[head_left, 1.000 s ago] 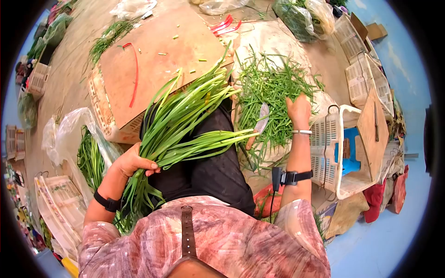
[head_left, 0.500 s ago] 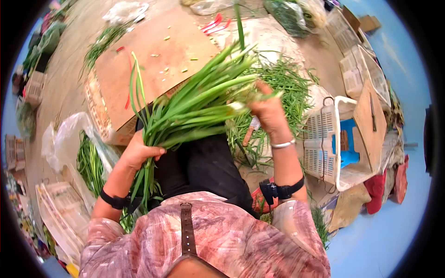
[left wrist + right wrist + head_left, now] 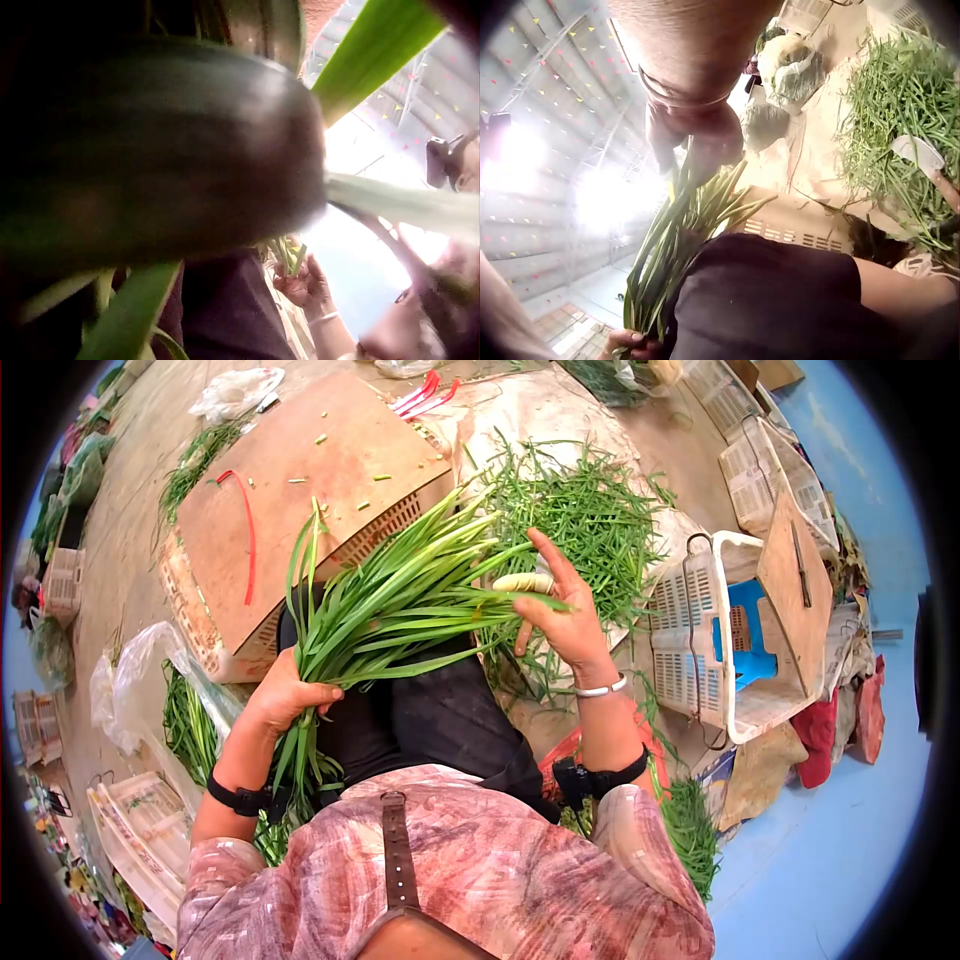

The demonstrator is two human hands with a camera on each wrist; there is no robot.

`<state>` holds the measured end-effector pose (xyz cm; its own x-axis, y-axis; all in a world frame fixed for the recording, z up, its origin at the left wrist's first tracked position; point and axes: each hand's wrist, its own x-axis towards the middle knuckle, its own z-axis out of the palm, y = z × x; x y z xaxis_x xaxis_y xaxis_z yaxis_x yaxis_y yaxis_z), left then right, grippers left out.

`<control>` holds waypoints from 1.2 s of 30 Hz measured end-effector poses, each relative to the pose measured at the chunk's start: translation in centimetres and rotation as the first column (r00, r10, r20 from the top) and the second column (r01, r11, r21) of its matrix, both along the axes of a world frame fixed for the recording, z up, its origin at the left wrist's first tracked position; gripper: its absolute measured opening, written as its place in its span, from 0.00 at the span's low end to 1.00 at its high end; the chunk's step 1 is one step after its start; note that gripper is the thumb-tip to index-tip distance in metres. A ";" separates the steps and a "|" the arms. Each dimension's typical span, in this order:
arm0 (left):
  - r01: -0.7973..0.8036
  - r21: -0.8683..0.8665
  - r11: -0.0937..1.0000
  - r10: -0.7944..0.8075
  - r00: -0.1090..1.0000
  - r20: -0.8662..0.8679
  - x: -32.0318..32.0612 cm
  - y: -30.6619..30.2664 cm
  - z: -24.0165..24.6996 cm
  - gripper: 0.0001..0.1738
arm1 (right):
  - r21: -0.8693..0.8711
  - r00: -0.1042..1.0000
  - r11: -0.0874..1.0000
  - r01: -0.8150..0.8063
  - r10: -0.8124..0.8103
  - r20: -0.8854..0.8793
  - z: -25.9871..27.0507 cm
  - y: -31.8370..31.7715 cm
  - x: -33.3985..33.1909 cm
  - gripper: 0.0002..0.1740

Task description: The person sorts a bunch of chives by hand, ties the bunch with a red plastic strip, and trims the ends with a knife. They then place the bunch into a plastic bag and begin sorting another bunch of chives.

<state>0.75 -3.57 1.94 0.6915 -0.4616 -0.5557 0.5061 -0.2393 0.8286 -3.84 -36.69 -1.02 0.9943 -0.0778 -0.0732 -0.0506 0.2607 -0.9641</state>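
Note:
My left hand (image 3: 283, 695) grips a thick bunch of long, flat-leaved green chives (image 3: 390, 610) over the lap, pale stem ends pointing up and right. Leaves hang below that fist. At the stem ends my right hand (image 3: 572, 615) has its upper finger stretched out; a green strand lies between the thumb and a pale, banded finger. In the left wrist view, green pieces (image 3: 289, 253) show at the right hand. A dark blurred shape covers much of that view. A knife (image 3: 920, 154) lies on a pile of cut greens (image 3: 580, 520) beyond the right hand.
A board (image 3: 310, 470) with a red strip (image 3: 250, 540) and small stem scraps tops a crate ahead. A white plastic crate (image 3: 690, 640) stands at right. More chives (image 3: 187, 720) lie by a clear plastic bag (image 3: 140, 670) at left.
My right hand has moved from the greens pile to the bunch's stem ends, its fingers now more spread than half a second ago. My left hand keeps its grip. The head view has shifted slightly.

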 end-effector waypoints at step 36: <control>0.104 -0.085 0.991 -0.111 0.990 -0.082 1.2 1.8 -1.2 0.16 | -0.156 0.967 0.972 -0.173 0.137 -0.213 -3.3 -4.7 4.9 0.07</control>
